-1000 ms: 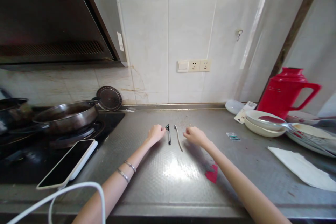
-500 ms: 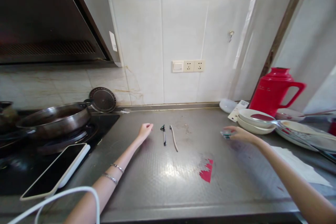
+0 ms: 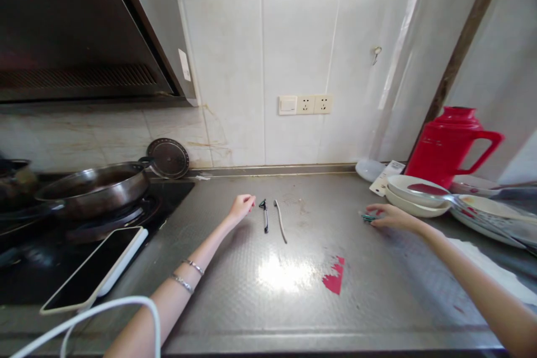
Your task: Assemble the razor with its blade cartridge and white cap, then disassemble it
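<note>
My left hand (image 3: 242, 207) rests at the middle of the counter with its fingers curled closed; whatever they hold, if anything, is hidden. Just right of it lies a black-and-silver razor (image 3: 265, 217). Beside the razor is a slim pale toothbrush (image 3: 281, 221), its small head toward the wall. Farther right, my right hand (image 3: 392, 217) is low over the counter, fingers closed on a small clear-and-teal item (image 3: 368, 217) whose kind I cannot make out. A torn red piece (image 3: 334, 276) lies nearer the front edge, apart from both hands.
On the left are a stove with a steel pan (image 3: 96, 187) and a phone (image 3: 94, 269) beside a white cable (image 3: 104, 303). At right stand stacked bowls (image 3: 415, 204), a plate (image 3: 495, 221), a red thermos jug (image 3: 448, 145) and white paper (image 3: 490, 268).
The whole view has shifted slightly, moving things a little to the right. My right hand stays at the small item with its fingers a bit changed; my left hand remains beside the razor.
</note>
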`<state>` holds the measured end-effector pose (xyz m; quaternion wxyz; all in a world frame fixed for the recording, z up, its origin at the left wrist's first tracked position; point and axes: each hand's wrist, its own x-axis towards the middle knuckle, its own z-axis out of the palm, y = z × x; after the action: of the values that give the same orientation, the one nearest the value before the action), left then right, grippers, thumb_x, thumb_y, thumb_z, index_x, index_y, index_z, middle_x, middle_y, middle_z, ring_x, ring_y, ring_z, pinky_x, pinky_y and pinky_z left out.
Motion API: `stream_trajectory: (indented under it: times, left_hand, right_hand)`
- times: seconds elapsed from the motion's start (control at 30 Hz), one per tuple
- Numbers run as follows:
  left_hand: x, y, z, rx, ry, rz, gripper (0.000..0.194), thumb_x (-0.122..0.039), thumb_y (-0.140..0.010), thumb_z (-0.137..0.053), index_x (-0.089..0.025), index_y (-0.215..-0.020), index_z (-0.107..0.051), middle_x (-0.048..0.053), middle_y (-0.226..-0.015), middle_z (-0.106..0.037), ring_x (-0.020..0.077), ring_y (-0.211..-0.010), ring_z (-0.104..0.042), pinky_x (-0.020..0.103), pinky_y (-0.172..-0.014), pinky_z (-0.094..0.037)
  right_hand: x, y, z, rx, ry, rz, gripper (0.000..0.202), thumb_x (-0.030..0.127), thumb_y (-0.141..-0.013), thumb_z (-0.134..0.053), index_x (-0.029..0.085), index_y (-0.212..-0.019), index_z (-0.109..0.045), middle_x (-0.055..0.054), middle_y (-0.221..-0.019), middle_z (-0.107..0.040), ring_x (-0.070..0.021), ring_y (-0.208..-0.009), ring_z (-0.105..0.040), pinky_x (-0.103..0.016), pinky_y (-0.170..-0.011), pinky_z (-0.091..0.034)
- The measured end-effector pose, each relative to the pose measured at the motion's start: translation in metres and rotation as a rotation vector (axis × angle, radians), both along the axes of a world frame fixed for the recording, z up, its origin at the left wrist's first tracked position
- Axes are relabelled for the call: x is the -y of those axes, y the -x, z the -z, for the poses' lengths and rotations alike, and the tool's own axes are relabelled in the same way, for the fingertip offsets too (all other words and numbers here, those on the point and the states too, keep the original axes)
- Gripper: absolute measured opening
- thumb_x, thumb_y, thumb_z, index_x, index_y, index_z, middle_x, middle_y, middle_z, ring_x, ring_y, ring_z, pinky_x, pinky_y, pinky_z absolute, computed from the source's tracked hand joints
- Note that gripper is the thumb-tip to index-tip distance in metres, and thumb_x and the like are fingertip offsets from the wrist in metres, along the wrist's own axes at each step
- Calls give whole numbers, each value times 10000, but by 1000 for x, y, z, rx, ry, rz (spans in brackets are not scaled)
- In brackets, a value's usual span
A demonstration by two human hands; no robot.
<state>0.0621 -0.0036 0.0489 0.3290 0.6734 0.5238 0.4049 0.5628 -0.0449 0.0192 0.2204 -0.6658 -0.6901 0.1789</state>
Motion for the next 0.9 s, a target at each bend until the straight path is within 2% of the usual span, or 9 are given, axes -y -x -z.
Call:
stream_trajectory:
  times: [0.1,0.2,0.27,0.33,0.43,0.57,0.73,0.8,0.9]
  left_hand:
    - [2,-2,-4,-4,-24,12,300,-394,-743,-428,-171,-544,-459,-54,-437,-405,74,-406,-379,204,-442,-308]
    - [3,-7,-10,-75,-151,42,279,-381,-734,-494,-156,-570,-519,-18,-526,-512,100,-525,-472,223,-544,-371]
    - [6,-13,-14,-178,-280,91,232,-358,-732,-535,-145,-653,-582,17,-655,-594,123,-642,-527,238,-636,-403]
    - [11,-21,-18,-304,-386,143,216,-348,-724,-579,-144,-783,-620,43,-804,-628,146,-760,-548,254,-720,-415]
    - [23,-35,-27,-516,-480,201,316,-382,-710,-625,-165,-940,-621,65,-960,-616,190,-923,-521,302,-844,-393]
    - [44,-52,-37,-714,-510,274,493,-469,-685,-646,-188,-1085,-580,79,-1097,-571,245,-1053,-451,357,-907,-348]
    - [58,-64,-36,-791,-499,338,685,-594,-619,-644,-189,-1161,-536,95,-1105,-541,271,-1063,-423,378,-903,-345]
    - [60,-66,-34,-803,-502,355,680,-607,-621,-632,-183,-1145,-547,94,-1081,-544,268,-1044,-426,372,-887,-354]
    - [62,-68,-33,-830,-507,369,566,-576,-648,-624,-193,-1063,-590,82,-1049,-549,261,-1032,-425,363,-877,-354]
  right_hand:
    - [-5,4,3,33,-76,2,504,361,-554,-650,139,-1006,-636,-124,-937,-672,-280,-876,-624,-340,-794,-481]
    - [-10,22,-3,52,-151,-23,558,381,-582,-633,113,-1070,-592,-131,-953,-655,-261,-897,-611,-329,-824,-463]
    - [-13,44,-12,53,-191,-100,594,362,-596,-628,90,-1118,-550,-132,-946,-643,-249,-894,-604,-335,-830,-455]
    - [-13,72,-24,67,-219,-189,586,326,-617,-620,113,-1153,-519,-113,-955,-633,-239,-912,-590,-350,-833,-451]
    - [-6,119,-41,105,-234,-290,589,263,-634,-618,119,-1189,-486,-120,-1004,-607,-241,-941,-566,-372,-837,-441]
    - [10,172,-56,115,-274,-457,606,224,-654,-612,141,-1233,-455,-109,-1048,-582,-237,-1000,-531,-375,-880,-411]
    - [31,212,-67,109,-288,-575,630,171,-659,-600,163,-1263,-423,-95,-1076,-562,-224,-1032,-506,-357,-904,-398]
    - [37,221,-69,107,-277,-590,630,167,-658,-605,168,-1262,-426,-99,-1088,-553,-227,-1042,-501,-355,-899,-404]
    - [42,230,-71,110,-279,-596,622,169,-661,-611,164,-1257,-433,-109,-1100,-545,-235,-1054,-497,-362,-894,-410]
